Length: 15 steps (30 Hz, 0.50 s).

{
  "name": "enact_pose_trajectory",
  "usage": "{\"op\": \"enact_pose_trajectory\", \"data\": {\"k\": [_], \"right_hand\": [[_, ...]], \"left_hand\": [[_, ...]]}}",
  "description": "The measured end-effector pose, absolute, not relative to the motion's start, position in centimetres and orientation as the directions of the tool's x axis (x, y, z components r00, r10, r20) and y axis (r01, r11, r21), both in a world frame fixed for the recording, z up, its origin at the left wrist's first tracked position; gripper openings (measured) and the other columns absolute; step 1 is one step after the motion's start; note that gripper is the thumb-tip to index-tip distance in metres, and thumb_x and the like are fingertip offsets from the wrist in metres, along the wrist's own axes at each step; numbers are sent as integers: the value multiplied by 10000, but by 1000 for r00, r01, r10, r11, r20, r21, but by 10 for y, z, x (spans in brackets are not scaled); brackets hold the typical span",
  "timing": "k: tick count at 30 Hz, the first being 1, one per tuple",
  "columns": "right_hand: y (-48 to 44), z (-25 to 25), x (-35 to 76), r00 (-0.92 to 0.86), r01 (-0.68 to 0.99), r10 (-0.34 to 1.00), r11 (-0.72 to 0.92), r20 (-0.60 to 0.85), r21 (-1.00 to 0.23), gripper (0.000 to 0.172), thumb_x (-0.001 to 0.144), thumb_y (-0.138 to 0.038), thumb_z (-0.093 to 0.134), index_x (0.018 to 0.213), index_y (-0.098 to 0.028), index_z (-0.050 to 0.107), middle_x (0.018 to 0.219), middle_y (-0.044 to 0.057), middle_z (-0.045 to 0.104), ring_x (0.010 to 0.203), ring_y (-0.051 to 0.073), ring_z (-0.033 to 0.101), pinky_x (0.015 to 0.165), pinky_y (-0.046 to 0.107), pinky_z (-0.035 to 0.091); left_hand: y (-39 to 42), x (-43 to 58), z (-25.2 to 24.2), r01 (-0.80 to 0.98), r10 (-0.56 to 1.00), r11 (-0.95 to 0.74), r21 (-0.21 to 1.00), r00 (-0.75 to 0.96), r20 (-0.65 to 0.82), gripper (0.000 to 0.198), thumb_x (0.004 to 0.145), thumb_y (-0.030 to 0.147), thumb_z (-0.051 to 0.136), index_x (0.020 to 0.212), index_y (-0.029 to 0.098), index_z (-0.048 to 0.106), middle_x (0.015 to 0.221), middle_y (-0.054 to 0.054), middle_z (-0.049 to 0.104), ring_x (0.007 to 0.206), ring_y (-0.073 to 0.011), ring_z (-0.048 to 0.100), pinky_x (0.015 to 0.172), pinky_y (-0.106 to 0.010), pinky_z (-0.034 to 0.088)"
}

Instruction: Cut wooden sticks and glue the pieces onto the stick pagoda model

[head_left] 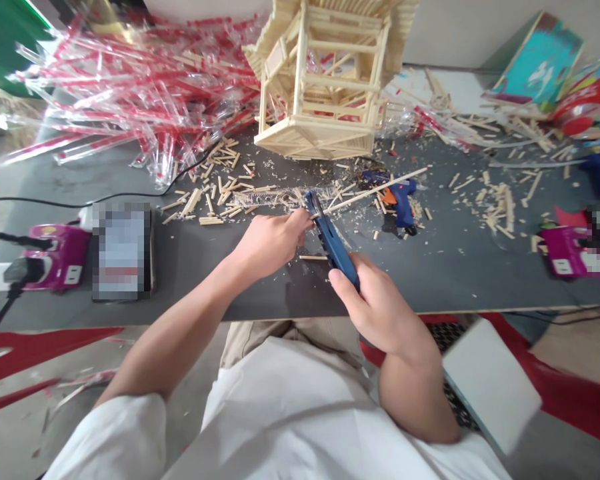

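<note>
Low over the table, my left hand (pixel 275 240) pinches the near end of a thin wooden stick (pixel 380 189), which slants up to the right. My right hand (pixel 377 300) is wrapped around a blue-handled cutter (pixel 337 247). The cutter's head lies at the stick, close to my left fingertips; whether its blade touches the wood I cannot tell. Just below sits a short cut piece of stick (pixel 314 258). Behind my hands stands a pavilion model (pixel 325 87) built of wooden sticks. A blue glue gun (pixel 404 200) rests under the stick's far part.
Red-and-clear plastic wrappers (pixel 145 87) pile up at the back left. Stick offcuts (pixel 220 193) and a clear ruler (pixel 265 198) lie mid-table. A phone (pixel 123 250) and a purple power socket (pixel 57 257) with black cables are at left, another purple socket (pixel 570 252) at right.
</note>
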State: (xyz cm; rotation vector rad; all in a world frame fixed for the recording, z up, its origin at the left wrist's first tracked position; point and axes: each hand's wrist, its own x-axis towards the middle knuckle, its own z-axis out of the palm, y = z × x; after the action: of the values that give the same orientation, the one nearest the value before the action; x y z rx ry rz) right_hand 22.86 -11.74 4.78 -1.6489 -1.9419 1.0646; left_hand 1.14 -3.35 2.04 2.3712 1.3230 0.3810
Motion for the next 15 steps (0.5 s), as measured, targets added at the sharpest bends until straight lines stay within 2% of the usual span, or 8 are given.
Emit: {"op": "enact_pose_trajectory", "data": {"k": [6, 15], "right_hand": [[-117, 50, 228, -264, 668, 946, 38, -189, -743, 386, 1104, -486, 422, 1303, -222, 621, 1223, 126, 703, 1154, 304, 660, 974, 430, 499], [-115, 46, 226, -230, 691, 954, 19, -195, -723, 392, 1097, -542, 422, 1179, -227, 641, 1075, 113, 732, 1048, 302, 690, 888, 398, 494]], "left_hand": [[-33, 11, 20, 752, 858, -477, 455, 510, 56, 185, 952, 149, 431, 1044, 185, 587, 866, -42, 778, 641, -139, 640, 612, -245, 377], [-32, 11, 18, 760, 862, -470, 448, 505, 48, 173, 957, 147, 455, 1038, 187, 603, 866, -44, 782, 662, -149, 668, 616, -249, 380]]}}
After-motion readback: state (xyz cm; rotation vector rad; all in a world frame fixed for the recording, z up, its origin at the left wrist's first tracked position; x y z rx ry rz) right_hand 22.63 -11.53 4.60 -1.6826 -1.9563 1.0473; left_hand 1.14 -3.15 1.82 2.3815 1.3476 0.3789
